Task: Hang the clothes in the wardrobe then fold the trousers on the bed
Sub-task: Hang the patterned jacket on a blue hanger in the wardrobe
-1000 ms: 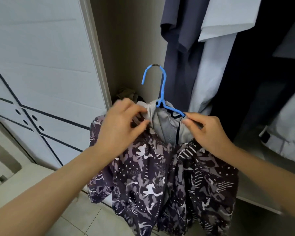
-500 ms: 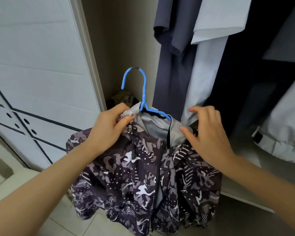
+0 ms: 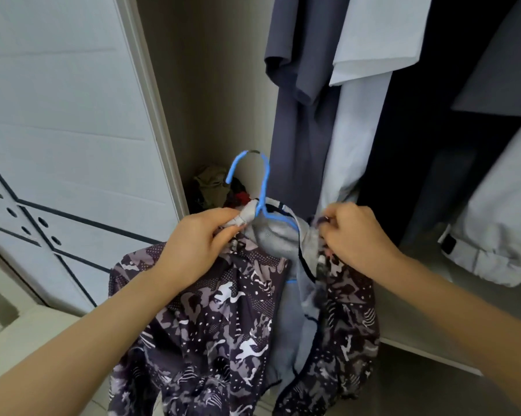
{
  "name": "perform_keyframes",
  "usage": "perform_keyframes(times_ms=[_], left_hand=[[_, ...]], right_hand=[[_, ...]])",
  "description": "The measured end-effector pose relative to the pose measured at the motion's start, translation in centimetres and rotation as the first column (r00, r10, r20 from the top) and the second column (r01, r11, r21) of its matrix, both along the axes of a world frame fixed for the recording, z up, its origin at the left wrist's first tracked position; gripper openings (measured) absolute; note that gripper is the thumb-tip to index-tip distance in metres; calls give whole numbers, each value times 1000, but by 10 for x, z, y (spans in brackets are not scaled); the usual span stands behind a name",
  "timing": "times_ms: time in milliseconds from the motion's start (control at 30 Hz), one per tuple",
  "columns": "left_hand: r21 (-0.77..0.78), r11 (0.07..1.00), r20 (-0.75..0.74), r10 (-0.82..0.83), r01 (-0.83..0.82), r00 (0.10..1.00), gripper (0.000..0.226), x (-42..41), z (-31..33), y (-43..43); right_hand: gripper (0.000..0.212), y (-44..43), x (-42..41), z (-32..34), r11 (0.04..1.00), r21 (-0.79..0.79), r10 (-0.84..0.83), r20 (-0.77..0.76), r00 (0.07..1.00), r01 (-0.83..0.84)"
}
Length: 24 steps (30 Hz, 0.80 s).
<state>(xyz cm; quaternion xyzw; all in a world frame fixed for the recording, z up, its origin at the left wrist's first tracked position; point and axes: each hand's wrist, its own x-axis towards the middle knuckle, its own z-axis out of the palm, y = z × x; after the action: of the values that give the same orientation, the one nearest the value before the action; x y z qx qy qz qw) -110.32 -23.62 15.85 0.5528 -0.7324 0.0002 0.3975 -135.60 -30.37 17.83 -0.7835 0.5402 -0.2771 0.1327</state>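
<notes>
Two hands: the left hand [image 3: 199, 244] and right hand [image 3: 355, 235] hold a camouflage-print jacket [image 3: 223, 319] near and low, in front of the open wardrobe.
Left fingers: curled, pinching the grey collar lining [image 3: 271, 238] just left of the hanger's neck.
Right fingers: curled tight on the jacket's front edge at the hanger's right shoulder; the tips are blurred.
Blue hanger [image 3: 263, 187]: seated inside the collar, hook upright and caught on nothing.
Handling (judged): thin, soft, light shell cloth that drapes and bunches. It probably slides on so slim a hanger, so it is better carried by the hanger's neck or hook than by the cloth.
Edges: the white wardrobe door [image 3: 58, 115] stands at left, the wardrobe side wall [image 3: 217, 100] lies far behind the hook, and the wardrobe floor ledge [image 3: 418, 325] runs at near right.
Open room: a gap lies between the side wall and the navy shirt [image 3: 298, 115]. The pale blue shirt [image 3: 364, 85] and grey jacket [image 3: 493, 220] crowd the right. No rail is in view.
Clutter: a clothes pile [image 3: 214, 187] lies in the far left corner, below the hook.
</notes>
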Motion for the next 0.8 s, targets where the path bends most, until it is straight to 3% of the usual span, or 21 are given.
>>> perform_keyframes(times_ms=[67,133,200,233,267,300,333,367,400,500,533,600,700,800], left_hand=[[7,1000,81,-28,28,996,27,-10,-1,-2],[15,998,101,-56,55,993,27,-17,-1,-2],[7,999,74,-47,46,996,17,-16,0,-2],[4,1000,48,-29,29,998,12,-13,1,0],[2,1000,15,-14,14,1000,9,-10,2,1],[2,1000,-19,-8,8,1000,7,-6,3,3],[6,1000,-45,-8,8,999,7,-3,4,5],[15,1000,-64,-10,11,998,8,-1,4,8],[28,999,-81,-13,16,997,8,0,3,10],[45,999,-106,-6,10,994,8,-1,3,14],[38,999,-112,-1,5,994,8,-2,4,15],[25,1000,-136,-10,13,991,7,-4,8,17],[25,999,-119,-43,46,992,9,-2,15,18],[68,997,56,-27,23,998,40,18,18,17]], right_hand=[[15,11,18,14,996,21,82,285,955,-92],[10,21,32,25,982,48,132,527,839,-185],[17,24,33,25,961,119,119,640,759,-251],[23,23,30,21,953,155,116,613,782,-262],[29,20,23,16,957,168,133,473,871,-238],[34,17,15,10,969,153,159,225,961,-196],[40,14,7,4,978,130,172,-52,984,-165],[47,12,1,-2,982,104,178,-257,950,-156],[54,11,-4,-4,980,99,196,-362,911,-171],[61,9,-8,-5,943,49,305,-530,791,-330],[55,8,-7,-5,919,8,333,-547,768,-393],[36,8,-4,-6,886,-46,402,-420,814,-461],[40,3,0,-10,883,-80,452,-116,885,-462],[42,-6,-7,-12,882,-158,449,-1,894,-443]])
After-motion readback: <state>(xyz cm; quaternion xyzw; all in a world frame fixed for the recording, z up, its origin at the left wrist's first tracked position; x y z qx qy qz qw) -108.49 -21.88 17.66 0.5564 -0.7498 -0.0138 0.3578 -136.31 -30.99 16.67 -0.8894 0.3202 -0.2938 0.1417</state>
